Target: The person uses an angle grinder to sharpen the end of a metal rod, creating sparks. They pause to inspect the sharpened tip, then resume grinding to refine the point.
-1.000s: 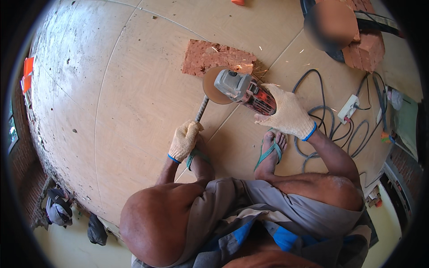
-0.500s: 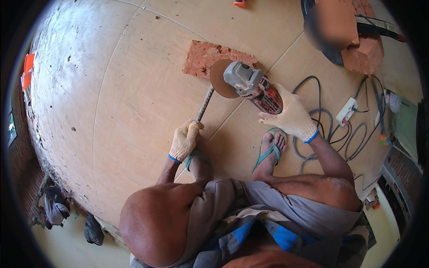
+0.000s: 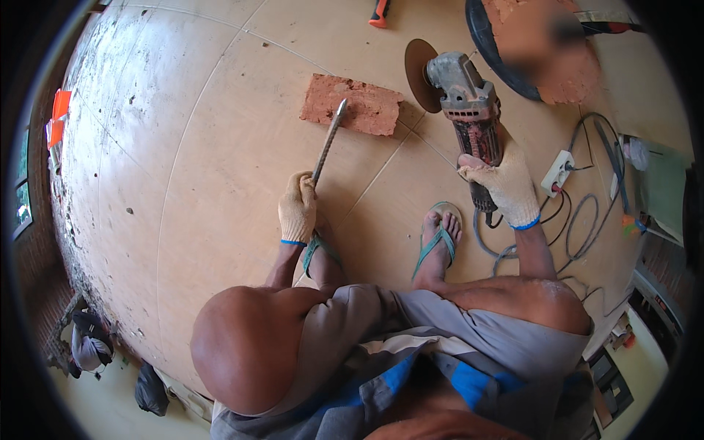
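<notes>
In a cream knit glove with a blue cuff, my left hand [image 3: 298, 205] grips the near end of a ribbed steel rod [image 3: 327, 151]. The rod's far tip is bright and tapered, and it appears to rest on or hover over a reddish brick [image 3: 320, 95] lying on the tiled floor; I cannot tell which. My right hand [image 3: 506, 183], gloved alike, is wrapped round the body of an angle grinder [image 3: 473, 103]. The grinder's brown disc [image 3: 421, 75] is raised to the right of the brick, apart from the rod.
Cables [image 3: 583, 227] coil on the floor at the right beside a white power strip [image 3: 559, 173]. A dark-rimmed container [image 3: 499, 55] with reddish blocks sits at the far right. An orange-and-black handle [image 3: 379, 15] lies at the far edge. My sandalled feet [image 3: 442, 238] flank the work spot.
My right hand has swung the grinder right and up, taking its disc off the rod. The rod's tip, hidden behind the disc before, now shows over the brick.
</notes>
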`<state>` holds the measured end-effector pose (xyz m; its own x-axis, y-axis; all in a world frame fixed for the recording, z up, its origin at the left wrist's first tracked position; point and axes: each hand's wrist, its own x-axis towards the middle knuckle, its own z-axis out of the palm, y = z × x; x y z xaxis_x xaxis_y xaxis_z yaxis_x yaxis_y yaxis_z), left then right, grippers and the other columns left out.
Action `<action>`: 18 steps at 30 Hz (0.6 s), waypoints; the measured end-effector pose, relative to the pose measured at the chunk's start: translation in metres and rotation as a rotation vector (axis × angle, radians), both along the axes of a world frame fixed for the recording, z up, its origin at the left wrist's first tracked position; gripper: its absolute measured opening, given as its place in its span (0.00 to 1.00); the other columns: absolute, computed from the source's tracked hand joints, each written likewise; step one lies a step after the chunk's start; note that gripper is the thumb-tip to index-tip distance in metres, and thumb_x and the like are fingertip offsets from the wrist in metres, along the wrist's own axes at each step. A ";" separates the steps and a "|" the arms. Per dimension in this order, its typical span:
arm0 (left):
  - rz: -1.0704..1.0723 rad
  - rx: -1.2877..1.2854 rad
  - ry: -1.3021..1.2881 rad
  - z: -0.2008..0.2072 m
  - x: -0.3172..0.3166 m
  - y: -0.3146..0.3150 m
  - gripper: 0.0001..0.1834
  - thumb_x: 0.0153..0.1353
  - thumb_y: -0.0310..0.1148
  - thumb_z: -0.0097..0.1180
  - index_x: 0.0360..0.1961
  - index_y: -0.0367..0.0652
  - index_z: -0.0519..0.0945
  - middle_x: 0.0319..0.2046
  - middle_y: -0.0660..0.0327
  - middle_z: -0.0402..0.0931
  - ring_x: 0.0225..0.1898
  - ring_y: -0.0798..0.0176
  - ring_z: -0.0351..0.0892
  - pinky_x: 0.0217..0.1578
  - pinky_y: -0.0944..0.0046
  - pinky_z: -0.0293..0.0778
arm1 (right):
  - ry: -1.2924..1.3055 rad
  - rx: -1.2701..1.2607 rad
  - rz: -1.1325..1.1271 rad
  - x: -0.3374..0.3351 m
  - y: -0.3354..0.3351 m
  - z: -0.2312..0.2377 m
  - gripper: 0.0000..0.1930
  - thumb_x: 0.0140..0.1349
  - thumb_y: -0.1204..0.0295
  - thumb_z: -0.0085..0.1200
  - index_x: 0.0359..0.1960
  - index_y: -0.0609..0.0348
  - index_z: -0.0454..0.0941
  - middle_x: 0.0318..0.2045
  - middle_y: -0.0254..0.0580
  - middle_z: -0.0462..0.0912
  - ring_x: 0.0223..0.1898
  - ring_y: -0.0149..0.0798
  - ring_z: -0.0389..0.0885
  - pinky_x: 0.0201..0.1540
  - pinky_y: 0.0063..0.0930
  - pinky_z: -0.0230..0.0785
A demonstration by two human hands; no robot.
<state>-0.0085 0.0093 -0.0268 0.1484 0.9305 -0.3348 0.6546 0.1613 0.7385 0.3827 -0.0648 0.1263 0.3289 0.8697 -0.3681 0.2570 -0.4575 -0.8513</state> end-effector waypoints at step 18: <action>-0.602 -0.094 0.064 0.139 -0.023 0.086 0.21 0.84 0.45 0.56 0.61 0.37 0.82 0.47 0.51 0.86 0.51 0.58 0.88 0.55 0.55 0.84 | 0.320 0.196 -0.099 -0.022 -0.013 0.028 0.27 0.59 0.71 0.80 0.57 0.64 0.81 0.45 0.44 0.92 0.44 0.31 0.93 0.52 0.31 0.86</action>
<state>-0.0316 0.0951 0.1117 0.6161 0.6554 -0.4369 0.6935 -0.1884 0.6954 0.3608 -0.0774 0.1542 0.3106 0.9033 -0.2958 -0.0731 -0.2876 -0.9550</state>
